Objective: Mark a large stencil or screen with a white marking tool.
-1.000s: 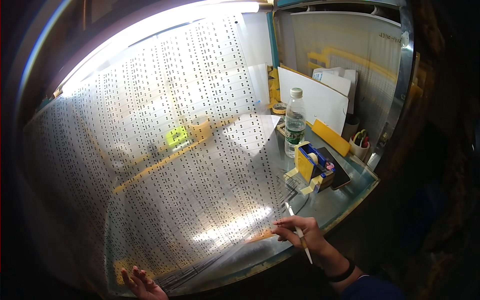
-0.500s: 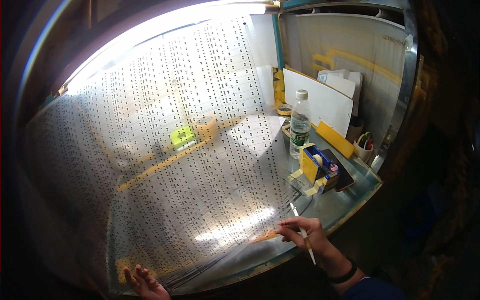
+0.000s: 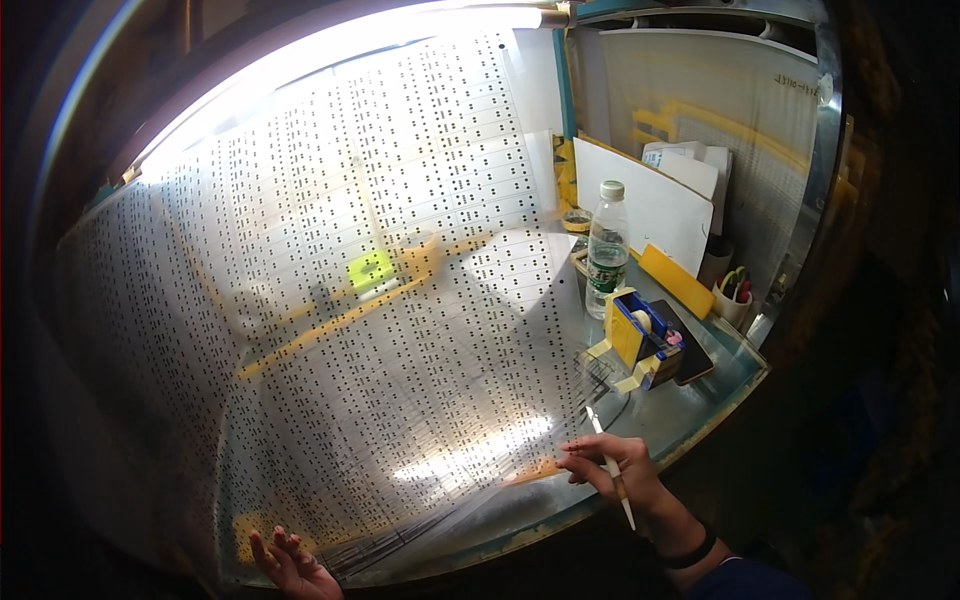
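Note:
A large clear film sheet [image 3: 420, 330] covered with rows of small black dots spreads across the left and middle. At its lower left corner is my left hand [image 3: 292, 565], its fingers raised and apart. Whether they touch the film I cannot tell. My right hand [image 3: 620, 468] is closed around a slim white pen-like tool [image 3: 624, 500], which slants across the fingers with its narrow end pointing up and away. Thumb and index fingertip lie right by the film's lower right corner.
On the right of the glass tabletop [image 3: 690, 405] stand a water bottle [image 3: 607, 245], a yellow and blue tape dispenser [image 3: 640, 340], a dark phone [image 3: 697, 350] and a white cup [image 3: 733, 305] of tools. A bright tube lamp [image 3: 400, 25] spans the top. A yellow-green object [image 3: 370, 269] shows through the film.
The whole view has shifted slightly, so the things on the table appear a little further right. Both hands keep nearly the same pose, and the tool stays in my right hand.

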{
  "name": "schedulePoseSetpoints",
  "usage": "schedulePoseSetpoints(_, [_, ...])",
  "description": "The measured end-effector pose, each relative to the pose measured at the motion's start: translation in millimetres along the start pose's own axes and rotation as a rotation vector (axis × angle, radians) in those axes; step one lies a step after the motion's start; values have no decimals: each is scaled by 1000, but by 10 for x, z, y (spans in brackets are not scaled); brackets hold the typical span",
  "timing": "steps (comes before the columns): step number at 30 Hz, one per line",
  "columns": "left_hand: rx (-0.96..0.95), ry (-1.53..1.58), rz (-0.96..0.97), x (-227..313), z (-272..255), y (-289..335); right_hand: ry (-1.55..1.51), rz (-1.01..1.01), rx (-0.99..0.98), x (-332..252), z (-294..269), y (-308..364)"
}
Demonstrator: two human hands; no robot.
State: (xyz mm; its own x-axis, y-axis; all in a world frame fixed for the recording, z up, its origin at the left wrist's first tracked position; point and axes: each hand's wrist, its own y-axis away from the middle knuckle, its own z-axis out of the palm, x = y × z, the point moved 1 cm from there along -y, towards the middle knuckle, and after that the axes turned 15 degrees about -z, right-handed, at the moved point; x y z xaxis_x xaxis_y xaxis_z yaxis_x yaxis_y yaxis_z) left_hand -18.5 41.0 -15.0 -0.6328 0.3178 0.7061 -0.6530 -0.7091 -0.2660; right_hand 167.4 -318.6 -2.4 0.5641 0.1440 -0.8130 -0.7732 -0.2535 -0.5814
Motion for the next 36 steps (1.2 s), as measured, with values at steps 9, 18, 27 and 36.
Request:
schedulePoseSetpoints(9, [7,2,6,1,32,10,-1,7,9,-30,12,-8])
schedulePoseSetpoints(18, [13,-28,21,2,20,7,3,25,-2,-5,-3,0])
schedulePoseSetpoints(27, [28,-25,16,-1,36,13,4,3,3,5,3,-3])
schedulePoseSetpoints(36, [12,-12,9,-1,17,6,0,17,-2,-8,2,-4])
